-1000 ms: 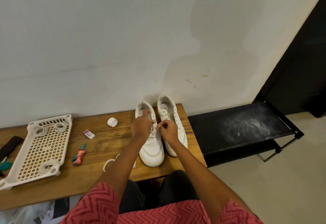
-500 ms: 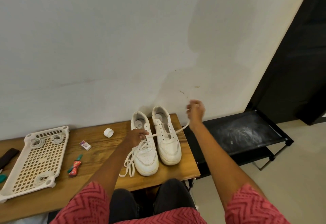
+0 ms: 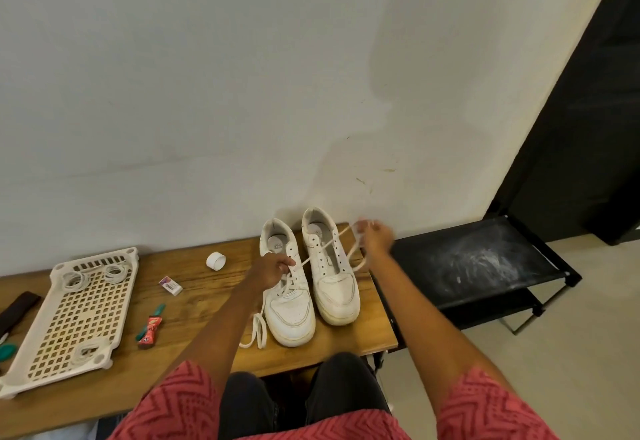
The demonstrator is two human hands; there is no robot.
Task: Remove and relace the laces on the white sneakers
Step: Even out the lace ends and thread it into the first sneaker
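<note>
- A white basket (image 3: 74, 311) lies at the left of the wooden table (image 3: 194, 304), with an eraser (image 3: 170, 285) and a small tube (image 3: 151, 327) between it and the shoes.
- The left hand (image 3: 272, 270) pinches the lace (image 3: 322, 249) at the eyelets of the left sneaker (image 3: 289, 308) (partly laced, a spare loop trailing off its toe side).
- The right sneaker (image 3: 330, 277) stands just beside it, eyelets bare.
- The right hand (image 3: 375, 235), blurred, grips the lace's far end, drawn out across the right sneaker.
- Risk: pulling hard could drag the left sneaker sideways or tug the lace unevenly, should the left hand's pinch slip.
</note>
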